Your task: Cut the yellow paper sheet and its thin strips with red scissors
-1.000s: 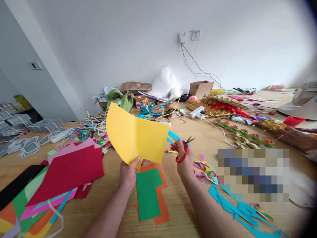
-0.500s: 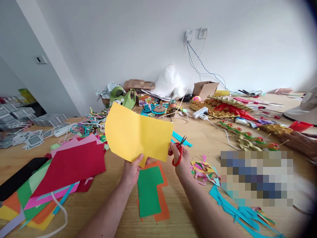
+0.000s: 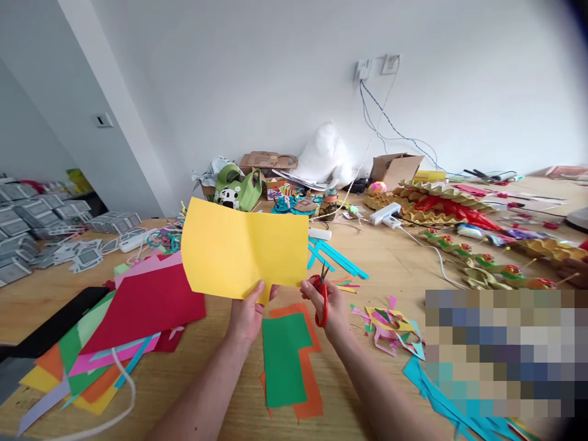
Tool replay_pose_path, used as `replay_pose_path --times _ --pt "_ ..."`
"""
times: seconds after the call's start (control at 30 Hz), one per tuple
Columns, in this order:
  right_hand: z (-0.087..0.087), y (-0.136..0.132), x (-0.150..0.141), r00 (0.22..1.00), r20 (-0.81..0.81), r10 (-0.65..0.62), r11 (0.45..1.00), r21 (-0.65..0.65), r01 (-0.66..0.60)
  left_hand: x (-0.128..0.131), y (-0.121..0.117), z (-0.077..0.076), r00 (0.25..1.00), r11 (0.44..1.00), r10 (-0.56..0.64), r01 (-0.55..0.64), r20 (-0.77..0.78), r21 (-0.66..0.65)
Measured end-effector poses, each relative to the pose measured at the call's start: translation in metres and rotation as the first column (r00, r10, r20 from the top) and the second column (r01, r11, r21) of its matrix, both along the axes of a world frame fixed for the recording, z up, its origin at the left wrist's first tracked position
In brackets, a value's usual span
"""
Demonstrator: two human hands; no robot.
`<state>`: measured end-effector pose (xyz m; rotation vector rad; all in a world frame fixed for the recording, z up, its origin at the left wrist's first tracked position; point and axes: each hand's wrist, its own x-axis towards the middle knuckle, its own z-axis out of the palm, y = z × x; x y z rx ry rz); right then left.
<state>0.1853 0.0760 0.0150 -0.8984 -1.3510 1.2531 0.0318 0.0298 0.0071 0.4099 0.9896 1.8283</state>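
Note:
A yellow sheet of paper (image 3: 243, 248), creased near its middle and with a cut-in lower edge, is held up above the table. My left hand (image 3: 247, 312) pinches its lower edge, thumb in front. My right hand (image 3: 331, 306) has red-handled scissors (image 3: 321, 300) in it, blades pointing up and away. Its thumb and fingertip touch the sheet's lower right corner. Below lie a green paper piece (image 3: 283, 367) with a stepped edge and, partly under it, an orange paper piece (image 3: 312, 383).
Coloured sheets topped by a red one (image 3: 147, 300) lie at left, beside a black flat object (image 3: 62, 321). Paper scraps (image 3: 386, 321) and blue strips (image 3: 452, 398) are at right. Behind stand a green bag (image 3: 248, 190) and a power strip (image 3: 386, 213). Another person's hand (image 3: 574, 269) shows at far right.
My right hand with the scissors has come left to the yellow sheet's right corner and touches it. The sheet has turned flatter towards me. The view has swung slightly left.

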Motion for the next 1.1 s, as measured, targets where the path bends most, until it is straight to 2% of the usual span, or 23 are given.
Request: replay_pose_path --times 0.33,0.7,0.87,1.1 --pt "-0.003 0.002 0.003 0.993 -0.103 -0.050 0.999 0.014 0.052 0.009 -0.004 0.005 0.993 0.993 -0.115 0.115 0.004 -0.015" --pt "-0.002 0.005 0.007 0.981 -0.099 -0.166 0.983 0.061 0.172 0.010 -0.009 0.008 0.950 0.950 -0.310 0.310 -0.044 0.015" --pt "-0.004 0.006 0.007 0.976 -0.141 -0.166 0.981 0.072 0.178 0.010 -0.010 0.012 0.948 0.948 -0.317 0.317 -0.024 0.012" --pt "-0.005 0.004 0.007 0.973 -0.109 -0.203 0.975 0.067 0.211 0.008 -0.008 0.007 0.949 0.950 -0.313 0.312 0.031 0.017"
